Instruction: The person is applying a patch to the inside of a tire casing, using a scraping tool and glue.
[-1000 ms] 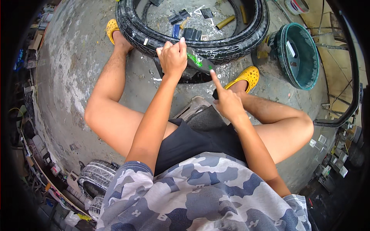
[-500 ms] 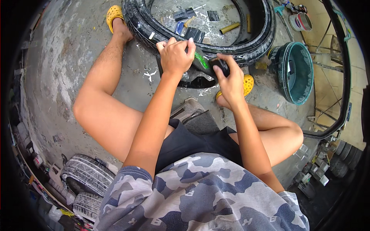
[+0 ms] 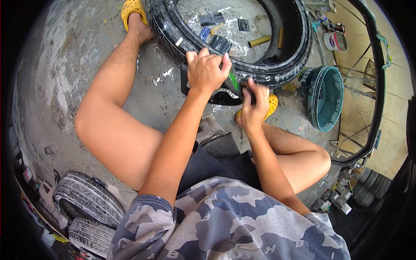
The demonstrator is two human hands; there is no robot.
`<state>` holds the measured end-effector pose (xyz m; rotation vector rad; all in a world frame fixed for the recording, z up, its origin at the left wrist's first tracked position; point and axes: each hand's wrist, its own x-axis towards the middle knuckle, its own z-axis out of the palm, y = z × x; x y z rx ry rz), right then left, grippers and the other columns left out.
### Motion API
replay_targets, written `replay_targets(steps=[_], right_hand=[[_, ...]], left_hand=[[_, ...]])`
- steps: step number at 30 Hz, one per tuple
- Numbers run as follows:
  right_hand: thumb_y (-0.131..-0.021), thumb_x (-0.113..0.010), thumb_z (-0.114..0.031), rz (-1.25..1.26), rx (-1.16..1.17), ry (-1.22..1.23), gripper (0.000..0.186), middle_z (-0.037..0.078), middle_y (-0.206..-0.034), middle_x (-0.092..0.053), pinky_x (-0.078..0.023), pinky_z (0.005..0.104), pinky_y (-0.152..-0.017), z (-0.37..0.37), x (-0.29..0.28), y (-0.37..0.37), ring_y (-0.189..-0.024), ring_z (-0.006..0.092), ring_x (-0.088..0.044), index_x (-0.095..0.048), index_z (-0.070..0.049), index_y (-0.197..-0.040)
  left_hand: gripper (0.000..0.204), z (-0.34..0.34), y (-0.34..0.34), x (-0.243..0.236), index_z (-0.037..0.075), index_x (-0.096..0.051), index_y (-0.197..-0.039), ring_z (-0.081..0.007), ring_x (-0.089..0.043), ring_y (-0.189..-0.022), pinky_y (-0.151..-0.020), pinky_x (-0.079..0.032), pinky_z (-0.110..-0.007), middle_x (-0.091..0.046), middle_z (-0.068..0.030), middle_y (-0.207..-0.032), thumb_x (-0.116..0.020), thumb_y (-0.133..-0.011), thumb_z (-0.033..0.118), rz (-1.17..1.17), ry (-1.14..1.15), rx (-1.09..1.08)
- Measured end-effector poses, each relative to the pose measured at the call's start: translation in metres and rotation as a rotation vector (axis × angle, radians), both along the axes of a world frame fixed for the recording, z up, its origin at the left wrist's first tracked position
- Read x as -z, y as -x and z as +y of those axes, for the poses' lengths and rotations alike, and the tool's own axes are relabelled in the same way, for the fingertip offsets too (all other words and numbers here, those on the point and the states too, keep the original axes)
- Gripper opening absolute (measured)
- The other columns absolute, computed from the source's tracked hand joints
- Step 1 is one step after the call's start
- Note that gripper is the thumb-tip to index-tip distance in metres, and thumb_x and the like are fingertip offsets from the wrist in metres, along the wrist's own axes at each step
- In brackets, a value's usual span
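Observation:
A big black tire (image 3: 299,56), with whitish smears on its rubber, lies on the floor between my feet. At its near edge is a dark rubber piece (image 3: 225,99) with a bright green mark (image 3: 234,81). My left hand (image 3: 206,71) is closed over this rubber piece beside the mark, thumb pointing away from me. To the right of the mark, my right hand (image 3: 255,104) is pinched around a dark rounded thing, mostly hidden and blurred by motion. I cannot make out its kind.
Inside the tire's ring lie dark rubber patches (image 3: 221,44) and a brass-coloured tube (image 3: 259,41). A teal bucket (image 3: 326,99) and a white pail (image 3: 335,42) stand to the right. Several worn tires (image 3: 89,199) are at lower left. Yellow clogs (image 3: 133,12) are on my feet.
My right hand has moved down and tilted, and the dark thing in it shows less. My left hand keeps its grip on the rubber piece. The whole view has shifted slightly.

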<state>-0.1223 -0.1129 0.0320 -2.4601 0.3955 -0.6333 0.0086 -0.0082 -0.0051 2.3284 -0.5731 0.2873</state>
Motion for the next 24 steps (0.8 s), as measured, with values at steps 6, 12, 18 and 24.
replay_targets(steps=[6,12,18,24], right_hand=[[-0.077,-0.068,0.009,-0.001,0.004,-0.005,0.037,0.015,-0.090,-0.061,-0.045,0.0394,-0.083,0.013,0.001,0.025,-0.087,0.0317,-0.056,-0.067,-0.001,-0.113],[-0.081,-0.069,0.003,0.118,-0.044,-0.172,0.033,0.013,-0.095,-0.067,-0.049,0.0345,-0.082,-0.031,-0.007,-0.036,-0.086,0.0256,-0.062,-0.066,0.001,-0.114],[-0.091,-0.063,0.002,0.102,0.119,-1.079,0.029,0.011,-0.098,-0.063,-0.057,0.0307,-0.067,-0.045,-0.026,-0.006,-0.080,0.0207,-0.068,-0.052,-0.003,-0.117],[-0.092,-0.061,-0.002,0.040,0.146,-1.404,0.029,0.010,-0.090,-0.058,-0.056,0.0338,-0.054,-0.050,-0.027,0.010,-0.070,0.0243,-0.067,-0.050,-0.009,-0.118]], left_hand=[[0.038,0.003,0.002,0.000,0.008,-0.064,-0.057,-0.0234,-0.058,-0.070,-0.075,-0.036,-0.040,-0.064,-0.0061,-0.060,-0.061,-0.088,0.029,0.013,-0.011,0.014],[0.036,0.003,-0.002,-0.004,0.008,-0.065,-0.058,-0.0229,-0.057,-0.069,-0.074,-0.036,-0.040,-0.064,-0.0046,-0.060,-0.063,-0.088,0.028,-0.031,0.047,0.026],[0.034,0.006,0.000,0.000,0.008,-0.066,-0.060,-0.0230,-0.057,-0.068,-0.074,-0.036,-0.039,-0.063,-0.0050,-0.060,-0.064,-0.088,0.028,-0.014,0.054,0.037],[0.034,0.009,-0.003,-0.004,0.007,-0.066,-0.060,-0.0265,-0.054,-0.062,-0.072,-0.037,-0.038,-0.056,-0.0084,-0.057,-0.062,-0.089,0.025,0.062,0.156,-0.011]])
